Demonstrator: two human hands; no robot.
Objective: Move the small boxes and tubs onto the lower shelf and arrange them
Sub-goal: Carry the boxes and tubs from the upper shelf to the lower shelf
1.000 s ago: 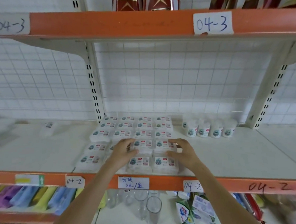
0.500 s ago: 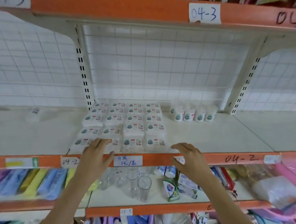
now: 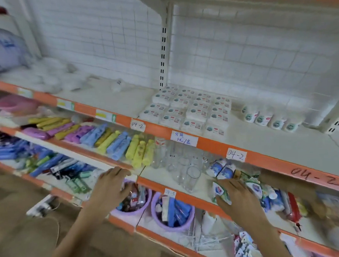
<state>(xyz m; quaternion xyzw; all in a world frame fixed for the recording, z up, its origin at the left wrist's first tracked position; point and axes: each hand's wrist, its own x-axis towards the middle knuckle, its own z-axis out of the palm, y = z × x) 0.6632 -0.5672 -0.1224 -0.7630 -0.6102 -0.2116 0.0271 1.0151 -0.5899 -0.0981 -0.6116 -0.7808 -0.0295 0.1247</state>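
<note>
Small boxes (image 3: 187, 109) gridded on shelf (image 3: 112, 96); tubs (image 3: 268, 119) at their 3 o'clock. Your left hand (image 3: 112, 187) loosely curled, empty; right hand (image 3: 237, 199) seemingly flat on packets (image 3: 219, 191).

white tag (image 3: 137, 125) above left hand (image 3: 111, 187), shelf edge: "04-2" | white tag (image 3: 236, 155) above right hand (image 3: 238, 198): "04-2" | orange shelf edge (image 3: 314, 176) right of it, handwritten: "04-2"
</note>
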